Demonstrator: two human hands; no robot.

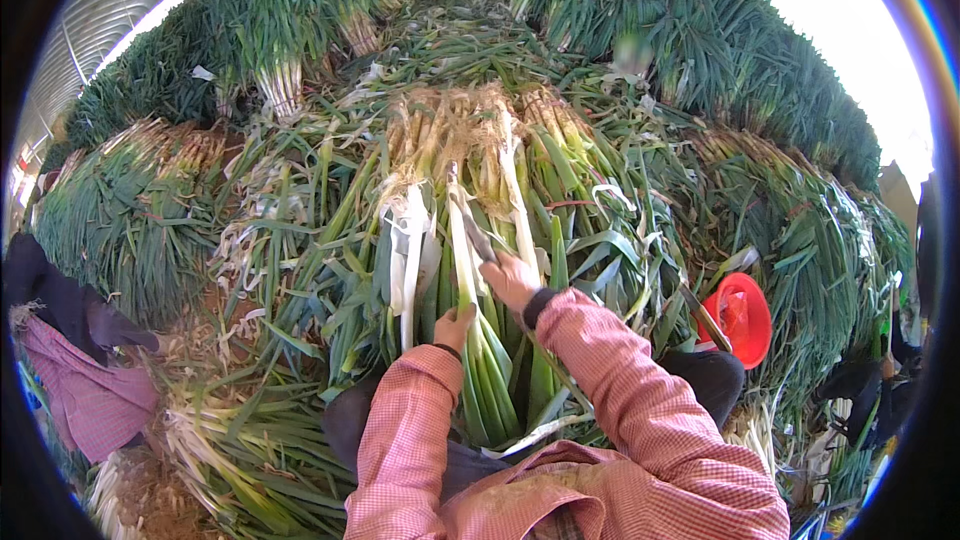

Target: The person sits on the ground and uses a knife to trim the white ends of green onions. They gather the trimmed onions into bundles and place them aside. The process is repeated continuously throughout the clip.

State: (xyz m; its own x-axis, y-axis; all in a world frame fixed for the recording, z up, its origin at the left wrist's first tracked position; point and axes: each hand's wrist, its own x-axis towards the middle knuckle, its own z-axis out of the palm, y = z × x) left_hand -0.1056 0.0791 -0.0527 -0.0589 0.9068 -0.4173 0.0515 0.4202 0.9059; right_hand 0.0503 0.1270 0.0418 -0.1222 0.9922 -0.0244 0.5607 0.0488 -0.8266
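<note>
My left hand [453, 328] grips a large green onion [461, 259] where its white stalk turns into green leaves. The stalk points away from me, and its leaves [491, 390] hang over my lap. In my right hand [512, 283] is a knife [478, 235], its blade lying close along the right side of that stalk; whether it touches is unclear. Just beyond lies a row of unpeeled green onions [431, 127], brown roots facing away. A peeled white stalk [412, 266] rests left of the held one, and another pale stalk [517, 195] lies to the right.
A red plastic bucket [759, 322] leans by my right knee [705, 382], with a long flat tool [705, 319] before it. Tied onion bundles [281, 82] stand behind on both sides. Leaf scraps [465, 37] cover the ground. At far left is someone in checked clothing [94, 405].
</note>
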